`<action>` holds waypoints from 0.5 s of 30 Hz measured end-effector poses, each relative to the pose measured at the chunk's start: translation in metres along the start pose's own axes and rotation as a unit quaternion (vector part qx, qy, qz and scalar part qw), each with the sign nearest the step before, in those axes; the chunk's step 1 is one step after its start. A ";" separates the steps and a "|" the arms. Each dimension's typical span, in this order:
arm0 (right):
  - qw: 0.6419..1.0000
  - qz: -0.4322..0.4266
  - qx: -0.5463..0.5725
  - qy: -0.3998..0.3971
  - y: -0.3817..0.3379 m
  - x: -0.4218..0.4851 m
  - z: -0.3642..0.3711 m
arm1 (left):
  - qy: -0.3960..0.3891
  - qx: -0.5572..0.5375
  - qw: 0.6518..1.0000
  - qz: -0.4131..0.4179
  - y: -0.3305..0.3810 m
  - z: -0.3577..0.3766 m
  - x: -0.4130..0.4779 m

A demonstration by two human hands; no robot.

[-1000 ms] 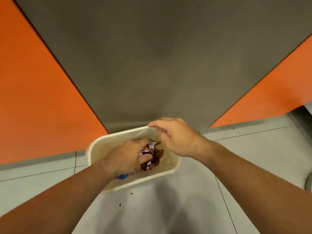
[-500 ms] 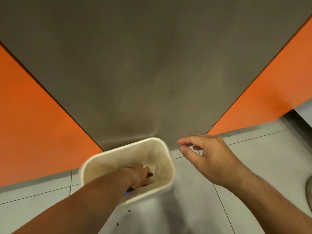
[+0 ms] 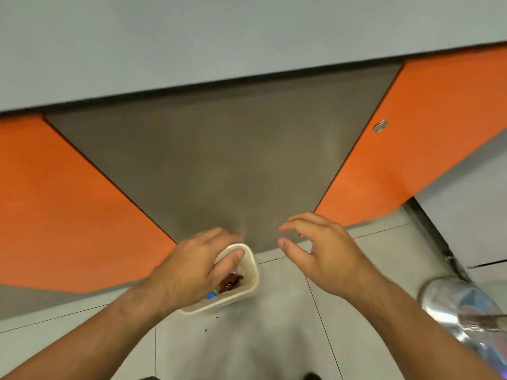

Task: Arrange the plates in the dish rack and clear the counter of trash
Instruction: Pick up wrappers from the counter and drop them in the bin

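Observation:
A cream plastic trash bin [image 3: 251, 272] stands on the tiled floor against the cabinet base. Crumpled dark red wrappers [image 3: 230, 281] and a blue scrap [image 3: 211, 295] lie inside it. My left hand [image 3: 192, 267] hovers over the bin's left side, fingers spread and holding nothing. My right hand [image 3: 323, 253] is to the right of the bin, above the floor, fingers curled apart and empty. No plates or dish rack are in view.
Orange cabinet doors [image 3: 68, 209] flank a grey panel [image 3: 219, 165] under a pale counter edge [image 3: 247, 50]. A shiny metal cylinder [image 3: 461, 308] sits at the lower right. Small crumbs [image 3: 205, 329] lie on the floor tiles in front of the bin.
My left hand has come up out of the bin, leaving the wrappers inside. My right hand drew away to the right. The view has risen and now shows the counter edge.

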State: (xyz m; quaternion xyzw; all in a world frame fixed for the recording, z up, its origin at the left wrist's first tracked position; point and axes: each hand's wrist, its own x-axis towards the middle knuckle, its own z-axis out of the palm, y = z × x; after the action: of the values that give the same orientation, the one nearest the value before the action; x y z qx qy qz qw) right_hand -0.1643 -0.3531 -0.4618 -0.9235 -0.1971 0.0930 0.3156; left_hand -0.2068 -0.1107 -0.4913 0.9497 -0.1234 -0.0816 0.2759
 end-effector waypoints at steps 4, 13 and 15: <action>0.999 -0.022 -0.034 0.023 -0.063 -0.024 -0.111 | 0.050 0.039 0.995 0.075 0.108 -0.112 -0.003; 0.992 -0.070 -0.065 0.079 -0.155 -0.067 -0.333 | 0.092 0.065 0.982 0.149 0.303 -0.281 0.004; 0.991 -0.073 -0.061 0.095 -0.161 -0.077 -0.366 | 0.118 0.059 0.981 0.141 0.326 -0.298 0.009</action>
State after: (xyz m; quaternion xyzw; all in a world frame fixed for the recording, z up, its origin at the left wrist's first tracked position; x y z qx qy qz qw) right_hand -0.1748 -0.4689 -0.0718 -0.9288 -0.2387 -0.0305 0.2819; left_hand -0.1937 -0.2296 -0.0657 0.9403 -0.2276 0.0782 0.2407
